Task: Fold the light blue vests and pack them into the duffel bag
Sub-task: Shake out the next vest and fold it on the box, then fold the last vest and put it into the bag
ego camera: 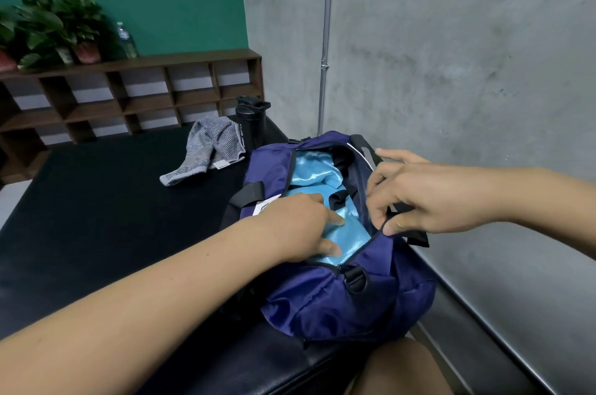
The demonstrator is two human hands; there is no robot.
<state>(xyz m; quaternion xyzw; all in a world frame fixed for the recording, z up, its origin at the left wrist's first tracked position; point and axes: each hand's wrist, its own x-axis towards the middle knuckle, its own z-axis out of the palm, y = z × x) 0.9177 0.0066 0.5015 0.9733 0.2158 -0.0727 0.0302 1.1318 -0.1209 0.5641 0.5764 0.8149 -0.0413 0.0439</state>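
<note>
Closest in, from 8 o'clock, a bare forearm reaches across the black padded bench [96, 201] toward the middle. Up at 10 o'clock potted plants [51, 26] and a clear water bottle [125, 39] stand on a brown cubby shelf [129, 97]. Near 11 o'clock of the bag, a grey striped towel [209, 149] lies crumpled on the bench, with a black sport bottle [250, 123] upright just beside it. The left hand [300, 227] lies in the open mouth of the duffel bag [338, 298], its fingers [335, 219] laid roughly straight and pressing on the light blue vests [346, 233]. The shiny vests sit inside the bag, directly under those fingers, and run toward 12 o'clock along the opening. The navy bag rests on the bench's right edge, its near end at 5 o'clock. At 3 o'clock of the vests, the right hand [429, 197] pinches the bag's zip edge between thumb and fingertips, apart from the vests, holding that side of the opening up. A metal pipe [325, 39] runs up the grey wall at 12 o'clock.
</note>
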